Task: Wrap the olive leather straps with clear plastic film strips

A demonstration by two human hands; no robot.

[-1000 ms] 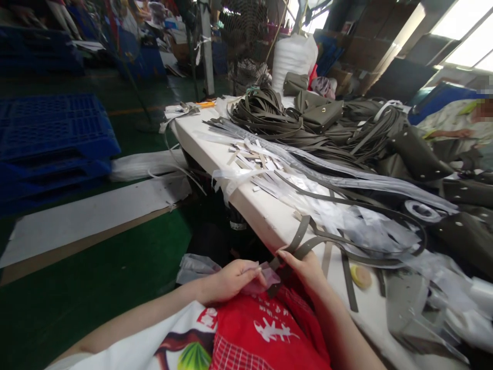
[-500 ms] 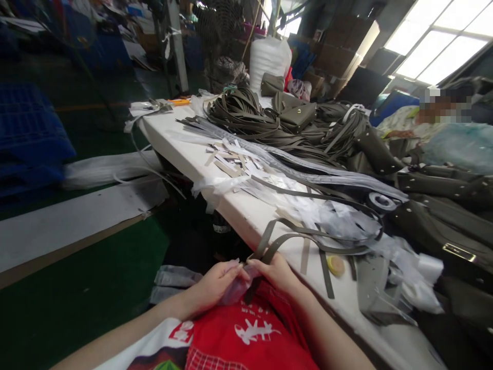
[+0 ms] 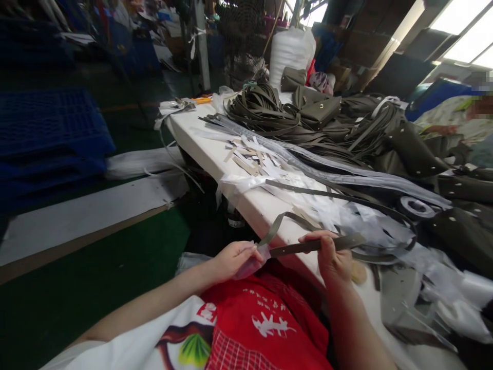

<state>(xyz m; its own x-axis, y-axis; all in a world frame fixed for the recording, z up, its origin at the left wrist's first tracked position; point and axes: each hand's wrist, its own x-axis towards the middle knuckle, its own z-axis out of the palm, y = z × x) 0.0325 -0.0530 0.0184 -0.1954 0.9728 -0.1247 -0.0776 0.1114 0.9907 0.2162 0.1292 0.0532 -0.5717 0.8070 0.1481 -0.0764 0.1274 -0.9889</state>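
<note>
My left hand point(image 3: 241, 259) pinches a small clear plastic sleeve point(image 3: 250, 268) just above the red apron, at the table's near edge. Out of that sleeve runs a dark olive strap point(image 3: 295, 248). Its other part is gripped between the thumb and fingers of my right hand point(image 3: 334, 257), with a flat end sticking out to the right. Another stretch of strap point(image 3: 279, 221) loops up from my left hand onto the white table point(image 3: 246, 205). Close by my right hand lies a yellowish tape roll point(image 3: 359, 272), partly covered.
Piled olive straps point(image 3: 265, 113) and bags point(image 3: 319, 112) cover the table's far side. Paper scraps point(image 3: 254, 156), plastic film and a white roll point(image 3: 418, 206) lie nearer. A co-worker's arm point(image 3: 442, 129) shows at right. Blue pallets point(image 3: 54, 128) stand at left.
My right hand has moved right, away from my left hand, drawing the strap out straight between them. My left hand still pinches the plastic sleeve. The view has shifted.
</note>
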